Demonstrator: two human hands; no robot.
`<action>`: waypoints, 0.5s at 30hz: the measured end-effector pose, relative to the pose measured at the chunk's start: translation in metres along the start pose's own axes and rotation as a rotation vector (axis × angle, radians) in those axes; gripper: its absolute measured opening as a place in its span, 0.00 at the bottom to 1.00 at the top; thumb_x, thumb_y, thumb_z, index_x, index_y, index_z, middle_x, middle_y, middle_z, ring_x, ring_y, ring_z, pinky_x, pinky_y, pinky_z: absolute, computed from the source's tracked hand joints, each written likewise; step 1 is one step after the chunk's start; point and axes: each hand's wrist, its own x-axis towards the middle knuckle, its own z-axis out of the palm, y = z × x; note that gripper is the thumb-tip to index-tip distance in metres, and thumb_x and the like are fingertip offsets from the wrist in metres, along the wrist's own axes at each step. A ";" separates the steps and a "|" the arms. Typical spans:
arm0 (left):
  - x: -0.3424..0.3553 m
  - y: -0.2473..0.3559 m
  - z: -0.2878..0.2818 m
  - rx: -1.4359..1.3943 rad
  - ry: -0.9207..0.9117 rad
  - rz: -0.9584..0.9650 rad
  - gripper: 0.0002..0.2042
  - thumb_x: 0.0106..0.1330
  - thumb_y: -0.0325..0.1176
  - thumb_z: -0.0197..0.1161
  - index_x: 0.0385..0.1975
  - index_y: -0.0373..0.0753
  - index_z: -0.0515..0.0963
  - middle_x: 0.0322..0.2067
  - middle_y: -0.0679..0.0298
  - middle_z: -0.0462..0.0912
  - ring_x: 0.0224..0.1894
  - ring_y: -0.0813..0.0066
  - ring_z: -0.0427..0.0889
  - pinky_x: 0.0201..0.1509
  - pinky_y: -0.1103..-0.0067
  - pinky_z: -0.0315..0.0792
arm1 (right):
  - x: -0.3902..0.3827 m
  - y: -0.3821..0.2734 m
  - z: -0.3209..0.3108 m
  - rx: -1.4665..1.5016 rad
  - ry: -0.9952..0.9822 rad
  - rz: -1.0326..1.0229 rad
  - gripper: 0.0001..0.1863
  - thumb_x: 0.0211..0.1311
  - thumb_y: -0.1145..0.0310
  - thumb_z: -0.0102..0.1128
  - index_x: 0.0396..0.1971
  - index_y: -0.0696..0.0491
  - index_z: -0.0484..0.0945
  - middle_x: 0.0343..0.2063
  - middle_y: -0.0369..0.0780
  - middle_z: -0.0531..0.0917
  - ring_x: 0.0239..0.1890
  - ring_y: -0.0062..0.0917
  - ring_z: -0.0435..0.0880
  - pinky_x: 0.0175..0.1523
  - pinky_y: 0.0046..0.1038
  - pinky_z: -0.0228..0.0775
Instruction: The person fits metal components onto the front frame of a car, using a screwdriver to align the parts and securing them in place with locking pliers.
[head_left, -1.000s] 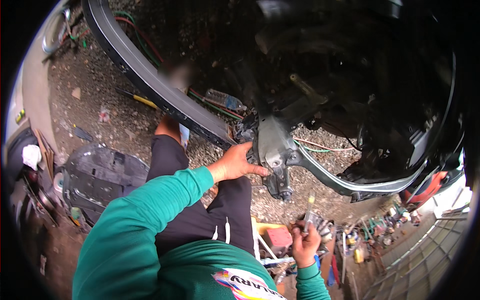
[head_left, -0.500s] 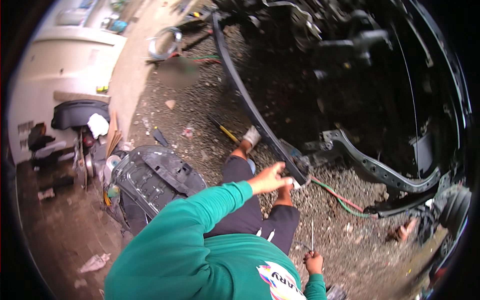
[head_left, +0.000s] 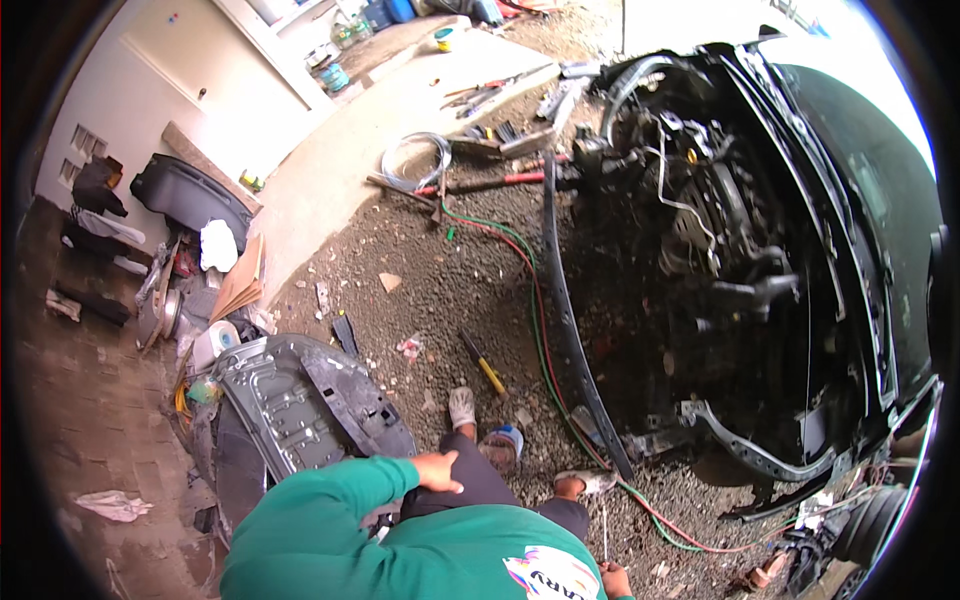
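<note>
My left hand (head_left: 436, 470) rests open on my dark shorts (head_left: 473, 483), thumb apart. At the bottom edge my right hand (head_left: 612, 580) is closed on a thin metal tool (head_left: 606, 530), perhaps a screwdriver, its handle mostly hidden. In front stands a dark car with its engine bay (head_left: 720, 240) exposed and a curved metal crossbar (head_left: 560, 330) along its front. A red and green hose pair (head_left: 522, 250) runs beside it over gravel to near my right shoe (head_left: 590, 482). A yellow-handled tool (head_left: 485, 365) lies ahead of my left shoe (head_left: 462, 405).
A grey panel (head_left: 290, 400) lies at my left among scrap, cardboard (head_left: 240, 280) and a black plastic part (head_left: 190, 195). A coiled clear hose (head_left: 415, 160) and assorted tools lie by a concrete edge farther ahead. A tire (head_left: 870, 525) is at lower right.
The view has pulled back and upward, showing more of the car and yard. My left hand has left the crossbar and dropped to my thigh. My right hand still holds the tool, lower in view.
</note>
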 end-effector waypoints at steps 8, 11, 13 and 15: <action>-0.036 -0.204 -0.058 -0.392 -0.037 0.328 0.31 0.76 0.36 0.66 0.78 0.46 0.67 0.52 0.52 0.90 0.45 0.65 0.90 0.50 0.70 0.83 | -0.007 -0.223 0.127 -0.363 0.246 -0.179 0.14 0.65 0.62 0.69 0.41 0.58 0.85 0.36 0.53 0.90 0.44 0.52 0.90 0.50 0.48 0.81; -0.068 -0.252 -0.089 -0.624 -0.264 0.255 0.26 0.79 0.31 0.63 0.76 0.47 0.72 0.51 0.66 0.89 0.45 0.80 0.84 0.50 0.76 0.80 | -0.023 -0.319 0.116 -0.157 0.090 -0.159 0.10 0.64 0.71 0.68 0.44 0.55 0.86 0.36 0.39 0.91 0.42 0.28 0.88 0.53 0.35 0.81; -0.071 -0.284 -0.070 -0.859 -0.213 0.291 0.28 0.75 0.33 0.69 0.75 0.48 0.75 0.45 0.61 0.91 0.39 0.77 0.84 0.46 0.74 0.80 | -0.039 -0.373 0.115 -0.140 -0.084 -0.146 0.11 0.63 0.72 0.68 0.45 0.55 0.86 0.35 0.35 0.89 0.41 0.22 0.85 0.53 0.32 0.80; -0.069 -0.321 -0.066 -0.865 -0.189 0.300 0.28 0.75 0.34 0.70 0.75 0.48 0.75 0.46 0.61 0.91 0.42 0.78 0.85 0.48 0.75 0.80 | -0.090 -0.487 0.130 -0.391 -0.139 -0.296 0.12 0.64 0.67 0.68 0.45 0.54 0.85 0.36 0.41 0.90 0.41 0.29 0.86 0.54 0.35 0.79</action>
